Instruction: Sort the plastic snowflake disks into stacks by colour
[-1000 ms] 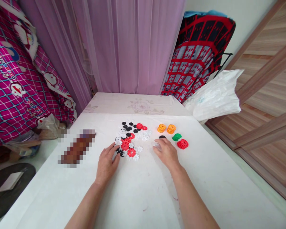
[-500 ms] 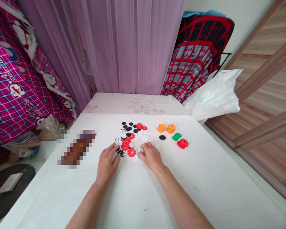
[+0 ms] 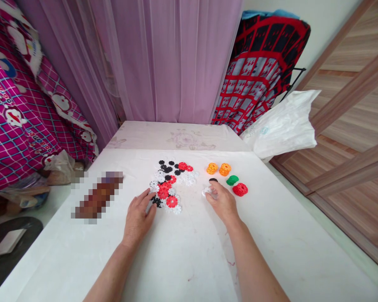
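Observation:
A mixed pile of snowflake-shaped plastic discs in red (image 3: pixel 164 192), black (image 3: pixel 168 169) and white (image 3: pixel 189 178) lies in the middle of the table. My left hand (image 3: pixel 139 214) rests at its left edge, fingers apart, fingertips by the black and white pieces. Off to the right of the pile, my right hand (image 3: pixel 223 202) pinches a white snowflake disc (image 3: pixel 206 191) just above or on the tabletop; which of the two I cannot tell. A black disc (image 3: pixel 213 180), partly hidden, sits right behind its fingers.
Two orange stacks (image 3: pixel 212 168), a green stack (image 3: pixel 232 180) and a red stack (image 3: pixel 240 189) stand at the right on the white-covered table (image 3: pixel 182 251). A blurred-out brownish item (image 3: pixel 97 197) lies at the left. A white plastic bag (image 3: pixel 283 126) hangs by the right back corner.
My right hand has moved right from the pile to beside the black disc, with a white disc in its fingers. My left hand stays by the pile, almost unmoved.

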A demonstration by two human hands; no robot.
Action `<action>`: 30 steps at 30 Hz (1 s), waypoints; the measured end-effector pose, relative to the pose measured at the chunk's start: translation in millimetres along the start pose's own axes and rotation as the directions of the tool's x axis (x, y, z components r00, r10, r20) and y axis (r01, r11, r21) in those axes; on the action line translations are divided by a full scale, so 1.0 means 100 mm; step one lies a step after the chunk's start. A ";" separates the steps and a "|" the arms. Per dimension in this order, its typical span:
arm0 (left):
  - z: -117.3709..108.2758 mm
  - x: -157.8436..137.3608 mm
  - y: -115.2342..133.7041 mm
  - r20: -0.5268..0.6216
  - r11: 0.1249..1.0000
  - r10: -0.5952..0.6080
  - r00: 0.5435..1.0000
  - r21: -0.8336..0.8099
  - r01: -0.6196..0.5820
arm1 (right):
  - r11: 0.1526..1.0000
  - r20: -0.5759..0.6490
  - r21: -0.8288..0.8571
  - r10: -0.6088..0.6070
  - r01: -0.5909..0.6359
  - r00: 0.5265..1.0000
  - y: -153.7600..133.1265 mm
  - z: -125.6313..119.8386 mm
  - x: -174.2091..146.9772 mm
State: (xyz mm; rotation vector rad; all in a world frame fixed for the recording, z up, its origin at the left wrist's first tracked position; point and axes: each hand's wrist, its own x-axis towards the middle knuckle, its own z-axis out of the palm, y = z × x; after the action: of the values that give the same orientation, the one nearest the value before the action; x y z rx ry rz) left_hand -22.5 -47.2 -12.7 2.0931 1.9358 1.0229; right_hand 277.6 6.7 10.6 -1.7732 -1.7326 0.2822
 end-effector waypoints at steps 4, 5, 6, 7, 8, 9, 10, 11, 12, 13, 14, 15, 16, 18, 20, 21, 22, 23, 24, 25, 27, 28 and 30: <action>-0.01 0.00 0.01 -0.011 1.000 0.010 1.000 0.003 -0.010 | 0.998 0.002 -0.046 -0.046 0.046 0.999 -0.02 0.04 -0.03; -0.01 0.01 0.01 -0.014 1.000 0.013 1.000 0.003 -0.013 | 0.997 0.005 -0.061 -0.054 0.054 0.999 -0.02 0.05 -0.03; -0.01 0.01 0.01 -0.016 1.000 0.016 1.000 0.004 -0.016 | 0.995 0.009 -0.075 -0.060 0.061 0.998 -0.02 0.05 -0.03; -0.02 0.01 0.01 -0.017 1.000 0.019 1.000 0.004 -0.019 | 0.994 0.012 -0.087 -0.066 0.067 0.998 -0.01 0.05 -0.03; -0.02 0.01 0.01 -0.017 1.000 0.022 1.000 0.003 -0.022 | 0.993 0.016 -0.095 -0.072 0.073 0.997 -0.01 0.05 -0.03; -0.02 0.01 0.01 -0.016 1.000 0.023 1.000 0.003 -0.023 | 0.992 0.018 -0.100 -0.077 0.078 0.997 -0.01 0.06 -0.03; -0.02 0.01 0.01 -0.015 1.000 0.024 1.000 0.002 -0.024 | 0.991 0.021 -0.104 -0.082 0.083 0.996 -0.01 0.06 -0.03; -0.02 0.01 0.01 -0.015 1.000 0.025 1.000 0.002 -0.025 | 0.990 0.022 -0.110 -0.085 0.087 0.996 -0.01 0.07 -0.03; -0.02 0.01 0.01 -0.017 1.000 0.025 1.000 0.001 -0.025 | 0.989 0.023 -0.115 -0.089 0.091 0.996 -0.01 0.07 -0.03; -0.02 0.01 0.01 -0.019 1.000 0.024 1.000 0.000 -0.024 | 0.988 0.024 -0.120 -0.093 0.095 0.995 -0.01 0.07 -0.03; -0.02 0.01 0.01 -0.022 1.000 0.025 0.999 0.000 -0.025 | 0.987 0.026 -0.123 -0.097 0.099 0.995 0.00 0.07 -0.03; -0.02 0.00 0.01 -0.024 1.000 0.027 0.999 -0.001 -0.027 | 0.987 0.028 -0.122 -0.102 0.104 0.994 0.00 0.07 -0.03; -0.02 0.00 0.01 -0.027 1.000 0.028 0.999 -0.001 -0.028 | 0.987 0.031 -0.118 -0.107 0.109 0.994 0.00 0.06 -0.03; -0.01 0.00 0.00 -0.028 1.000 0.031 0.999 0.001 -0.031 | 0.987 0.029 -0.113 -0.116 0.118 0.993 0.00 0.04 -0.04; -0.01 0.01 0.00 -0.026 1.000 0.031 0.999 0.003 -0.031 | 0.985 0.008 -0.120 -0.123 0.123 0.992 -0.02 0.01 -0.05; 0.00 0.01 0.00 -0.024 1.000 0.030 0.999 0.004 -0.030 | 0.984 -0.007 -0.123 -0.130 0.128 0.992 -0.05 0.00 -0.05; 0.00 0.01 0.00 -0.021 1.000 0.028 0.999 0.005 -0.028 | 0.983 -0.020 -0.121 -0.141 0.137 0.990 -0.10 0.00 -0.06; 0.00 0.01 0.00 -0.018 1.000 0.026 1.000 0.006 -0.026 | 0.981 -0.022 -0.113 -0.158 0.155 0.987 -0.16 0.01 -0.06; 0.00 0.01 0.00 -0.015 1.000 0.024 1.000 0.006 -0.024 | 0.978 -0.005 -0.101 -0.182 0.180 0.983 -0.24 0.02 -0.07; 0.01 0.01 0.00 -0.012 1.000 0.023 1.000 0.007 -0.023 | 0.974 0.032 -0.086 -0.207 0.209 0.978 -0.33 0.05 -0.08; 0.01 0.01 0.00 -0.009 1.000 0.020 1.000 0.010 -0.020 | 0.966 0.145 -0.066 -0.237 0.249 0.961 -0.55 0.12 -0.09; 0.01 0.01 0.00 -0.008 1.000 0.018 1.000 0.012 -0.018 | 0.965 0.202 -0.068 -0.234 0.252 0.951 -0.67 0.16 -0.09; 0.02 0.01 0.00 -0.003 1.000 0.010 1.000 0.015 -0.010 | 0.967 0.283 -0.099 -0.200 0.236 0.938 -0.89 0.23 -0.09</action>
State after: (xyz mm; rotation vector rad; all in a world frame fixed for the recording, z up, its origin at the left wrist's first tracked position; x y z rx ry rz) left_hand -21.6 -45.7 -13.7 2.1125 1.9423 1.0177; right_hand 190.6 -1.3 40.8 -1.6728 -2.1693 0.3345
